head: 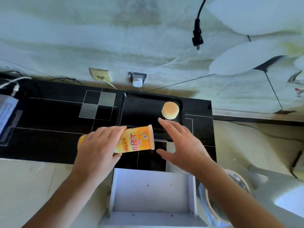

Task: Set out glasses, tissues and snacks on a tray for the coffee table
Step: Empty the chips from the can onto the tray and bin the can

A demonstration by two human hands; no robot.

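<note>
My left hand (97,145) grips an orange snack canister (136,139) with red lettering, held on its side above the black cabinet top, its lid end pointing right. Just to the right of that lid hovers my right hand (179,143), fingers spread and holding nothing. A black tray (131,111) lies on the cabinet top behind both hands. A round golden pastry (170,110) sits in the tray's right end. No glasses or tissues are in view.
An open white drawer (153,193) juts out below the black cabinet top (54,137). A bin with a plastic liner (238,183) stands at the right. A black plug (197,37) dangles over the wall. Wall sockets (137,79) and cables sit behind the tray.
</note>
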